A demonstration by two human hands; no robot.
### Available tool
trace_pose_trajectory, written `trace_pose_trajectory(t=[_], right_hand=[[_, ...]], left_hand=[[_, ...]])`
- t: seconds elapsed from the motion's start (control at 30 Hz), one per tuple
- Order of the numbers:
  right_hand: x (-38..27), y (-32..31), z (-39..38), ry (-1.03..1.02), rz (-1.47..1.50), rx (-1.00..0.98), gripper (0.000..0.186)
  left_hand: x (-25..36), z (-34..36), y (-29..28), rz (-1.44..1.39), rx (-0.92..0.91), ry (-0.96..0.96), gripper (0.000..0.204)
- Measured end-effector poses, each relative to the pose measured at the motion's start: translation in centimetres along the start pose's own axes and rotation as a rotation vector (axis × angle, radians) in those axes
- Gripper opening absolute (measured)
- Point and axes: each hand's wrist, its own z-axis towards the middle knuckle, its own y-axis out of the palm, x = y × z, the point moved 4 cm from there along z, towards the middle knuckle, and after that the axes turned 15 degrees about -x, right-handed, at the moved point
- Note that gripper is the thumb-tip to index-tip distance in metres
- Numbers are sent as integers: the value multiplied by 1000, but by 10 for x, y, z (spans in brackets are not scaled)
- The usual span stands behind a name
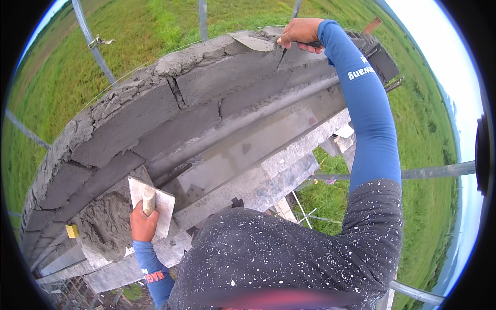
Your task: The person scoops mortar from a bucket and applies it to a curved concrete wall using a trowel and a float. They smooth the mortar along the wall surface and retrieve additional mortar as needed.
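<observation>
My right hand is closed around the dark handle of a pointed trowel. Its grey blade lies over the mortar along the top of a block wall. Lower left, my left hand is wrapped at the wooden handle of a flat rectangular float, held in front of the wall. Beside that hand, a heap of wet mortar sits on a board. The wall's joints show as dark gaps, and rough mortar covers its upper edge.
A wet grey ledge and scaffold planks run along the wall's near side. Metal poles stand beyond it, and a rail crosses at right. A thin string follows the far edge. A yellow block is at left. Grass lies below.
</observation>
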Motion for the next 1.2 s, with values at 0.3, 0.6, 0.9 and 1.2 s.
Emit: trace_pose_trajectory(t=[0.3,0.6,0.9,1.2], right_hand=[[-12,35,-13,103,-513,417,33],[114,2,24,305,-312,357,39],[158,-9,14,250,196,110,32],[152,15,4,297,435,57,37]], left_hand=[[-17,1,6,51,-35,-48,35],[-14,-8,7,32,-44,-78,34],[-4,-18,8,34,-11,-82,29],[-8,-18,6,34,-53,-79,36]])
